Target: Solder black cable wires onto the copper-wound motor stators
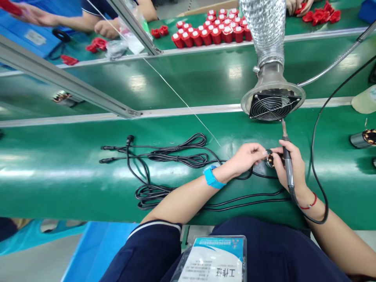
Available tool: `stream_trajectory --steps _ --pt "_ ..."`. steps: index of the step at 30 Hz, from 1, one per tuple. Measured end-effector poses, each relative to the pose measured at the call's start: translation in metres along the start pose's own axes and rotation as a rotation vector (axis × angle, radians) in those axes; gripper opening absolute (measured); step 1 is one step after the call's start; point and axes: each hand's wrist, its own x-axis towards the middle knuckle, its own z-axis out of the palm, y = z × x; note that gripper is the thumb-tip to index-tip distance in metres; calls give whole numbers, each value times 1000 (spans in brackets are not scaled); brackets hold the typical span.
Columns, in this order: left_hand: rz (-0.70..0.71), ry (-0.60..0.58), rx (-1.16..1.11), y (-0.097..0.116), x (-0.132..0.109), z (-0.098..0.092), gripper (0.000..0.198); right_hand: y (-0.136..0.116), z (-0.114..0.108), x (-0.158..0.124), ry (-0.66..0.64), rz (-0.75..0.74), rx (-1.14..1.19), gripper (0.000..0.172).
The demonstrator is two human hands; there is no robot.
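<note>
My left hand (248,156), with a blue wrist strap (212,177), pinches a small metal motor part (270,159) on the green bench. My right hand (290,166) is closed round a soldering iron (287,158) whose tip points up and away, and its fingers also touch the motor part. A thin solder wire (182,101) slants down from the upper left toward my left hand. Black cables (164,156) lie coiled on the bench to the left of my hands.
A fume extractor fan (273,105) on a foil duct hangs just beyond my hands. Another motor part (364,138) lies at the right edge. Red capped parts (214,33) stand on the far bench, where other people's hands (107,28) work. An aluminium frame bar (67,80) crosses the left.
</note>
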Motion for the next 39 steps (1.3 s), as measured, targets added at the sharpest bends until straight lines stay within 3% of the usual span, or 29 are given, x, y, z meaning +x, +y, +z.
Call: stream_trajectory --steps 4,8,12,16,18,20,23,26,27,29,32,35,37,39 --pt "113 223 -11 11 15 -30 16 11 -8 -1 60 -83 5 41" --pt "206 414 453 25 13 -73 35 21 -15 -5 80 -38 9 37" --pt "69 413 977 29 2 -96 60 24 -16 -5 86 -44 -2 33" --pt "-117 442 1311 27 0 -99 41 22 -31 0 65 -104 -26 31" --pt "-136 418 1335 28 0 -100 23 20 -51 3 15 -114 -57 31" --pt "-124 397 1337 33 -1 -101 18 19 -80 6 -5 -61 -87 31" --pt "-88 412 1335 42 -5 -100 24 19 -133 11 211 108 -116 33" --pt "13 467 1307 49 -10 -92 28 34 -185 12 430 128 -273 31" --pt "69 454 1303 48 -12 -88 28 44 -199 12 414 131 -329 29" --pt "190 355 1334 43 -14 -75 27 70 -220 8 314 233 -229 32" --pt "304 35 1398 26 -14 -48 27 119 -227 3 143 171 -344 37" --pt "314 -284 1379 7 -13 -20 26 155 -205 3 111 135 -495 34" --pt "305 -377 1325 -1 -12 -9 24 167 -184 8 115 118 -572 29" --pt "289 -396 1187 -5 -12 -3 22 171 -164 14 139 110 -625 25"
